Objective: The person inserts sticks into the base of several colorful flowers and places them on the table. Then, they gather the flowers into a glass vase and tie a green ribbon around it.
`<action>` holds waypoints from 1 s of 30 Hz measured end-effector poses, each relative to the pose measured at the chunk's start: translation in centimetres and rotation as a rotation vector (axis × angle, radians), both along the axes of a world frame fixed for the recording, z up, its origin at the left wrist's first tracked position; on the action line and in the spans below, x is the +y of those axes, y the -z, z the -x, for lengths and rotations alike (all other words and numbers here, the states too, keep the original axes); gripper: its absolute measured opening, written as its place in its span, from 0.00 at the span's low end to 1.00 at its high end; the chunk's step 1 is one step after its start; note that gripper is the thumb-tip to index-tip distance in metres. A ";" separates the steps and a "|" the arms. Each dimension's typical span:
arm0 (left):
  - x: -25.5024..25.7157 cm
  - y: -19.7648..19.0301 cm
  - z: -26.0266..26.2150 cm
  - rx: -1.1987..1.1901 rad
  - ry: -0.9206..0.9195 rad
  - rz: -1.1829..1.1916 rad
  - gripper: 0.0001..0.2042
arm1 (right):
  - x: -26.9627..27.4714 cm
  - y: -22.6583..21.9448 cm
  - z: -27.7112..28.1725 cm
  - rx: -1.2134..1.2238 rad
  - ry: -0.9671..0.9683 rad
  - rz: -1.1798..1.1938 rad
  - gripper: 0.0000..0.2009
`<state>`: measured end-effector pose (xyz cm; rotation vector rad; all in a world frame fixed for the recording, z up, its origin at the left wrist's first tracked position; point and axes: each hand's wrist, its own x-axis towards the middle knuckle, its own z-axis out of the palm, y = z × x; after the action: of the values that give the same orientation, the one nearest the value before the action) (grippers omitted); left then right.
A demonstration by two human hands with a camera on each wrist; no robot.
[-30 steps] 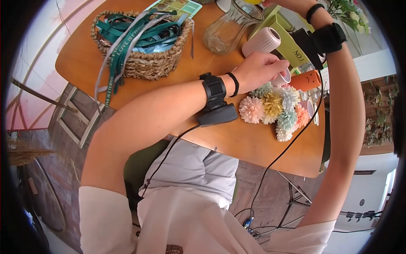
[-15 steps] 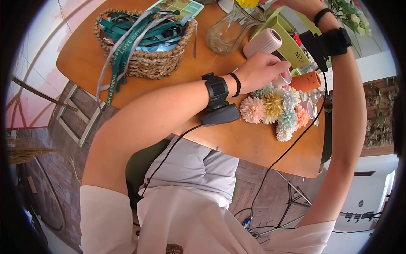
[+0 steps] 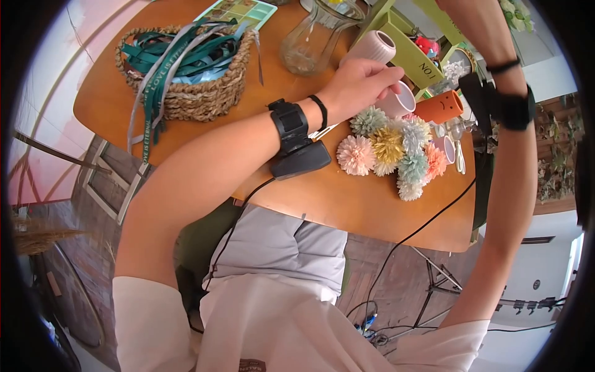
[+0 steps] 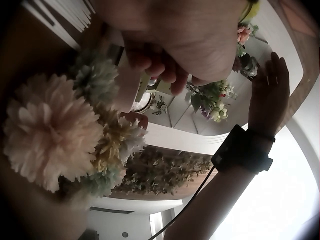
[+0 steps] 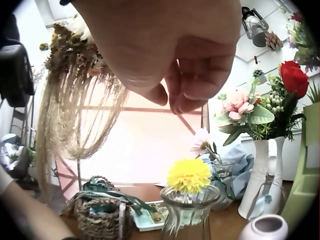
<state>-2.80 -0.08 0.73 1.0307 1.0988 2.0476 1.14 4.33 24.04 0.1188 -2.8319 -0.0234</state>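
Note:
My left hand (image 3: 362, 87) hangs with loosely curled fingers beside the rim of a small pale pink cup (image 3: 401, 102). In the left wrist view its fingers (image 4: 172, 77) hold nothing visible. My right hand (image 5: 180, 60) is raised, the fingers bent toward the thumb and nothing between them. In the left wrist view that same right hand (image 4: 271, 87) has its fingers extended. Below it in the right wrist view, a yellow flower (image 5: 189, 176) stands in a clear glass vase (image 5: 190, 200), its head just above the rim.
Several pompom flower heads (image 3: 387, 146) lie below the left hand. Nearby stand a ribbed pink vase (image 3: 375, 46), an orange cup (image 3: 441, 107) and a green box (image 3: 409, 56). A woven basket (image 3: 207, 102) of ribbons sits at the left. A white vase (image 5: 257, 175) holds flowers.
My right hand has let go of the yellow flower and moved right, away from the glass vase. The left hand stays by the pale pink cup. The head view has shifted slightly.

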 end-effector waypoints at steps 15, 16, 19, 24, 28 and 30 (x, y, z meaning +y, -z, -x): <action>-0.5 -0.3 2.3 0.098 0.262 0.249 0.19 | 4.5 16.1 -8.9 -0.250 -0.418 -0.502 0.04; -0.3 -0.1 2.5 0.081 0.263 0.218 0.19 | 4.8 16.8 -8.3 -0.207 -0.418 -0.506 0.05; -0.6 -0.5 2.6 0.057 0.211 0.170 0.19 | 5.1 18.1 -6.9 -0.163 -0.414 -0.482 0.06; -1.2 -1.2 3.3 -0.016 0.142 0.079 0.20 | 4.2 19.9 -5.2 -0.100 -0.474 -0.535 0.07; -0.7 -0.7 3.7 -0.098 0.136 0.055 0.20 | 4.0 20.6 -4.6 0.036 -0.568 -0.555 0.04; -0.5 -0.4 3.7 -0.091 0.140 0.064 0.20 | 4.0 20.8 -4.7 0.151 -0.596 -0.531 0.05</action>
<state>-6.49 -0.62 1.10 0.9455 1.0100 1.9169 5.87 8.35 3.28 1.0122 -2.4579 -0.6170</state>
